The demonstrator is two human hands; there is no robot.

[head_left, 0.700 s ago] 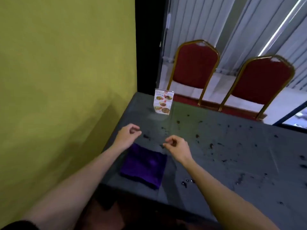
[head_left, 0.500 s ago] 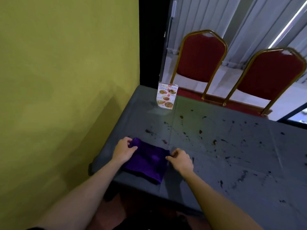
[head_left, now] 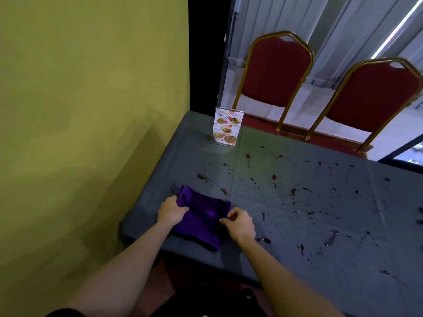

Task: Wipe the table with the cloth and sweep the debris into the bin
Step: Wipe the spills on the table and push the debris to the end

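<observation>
A dark grey desk (head_left: 286, 225) stands against a yellow-green wall (head_left: 91, 110), its top spattered with dark reddish spots and smears (head_left: 273, 177) that spread toward the right. A purple cloth (head_left: 201, 216) lies near the desk's front left corner. The left hand (head_left: 171, 211) grips the cloth's left edge with curled fingers; the right hand (head_left: 240, 223) appears to pinch its right edge, though the fingertips are hard to make out. A small upright menu card (head_left: 226, 126) stands at the far left of the desk. Beyond it, two red chairs with gold frames (head_left: 277, 72) face pale curtains (head_left: 343, 26).
</observation>
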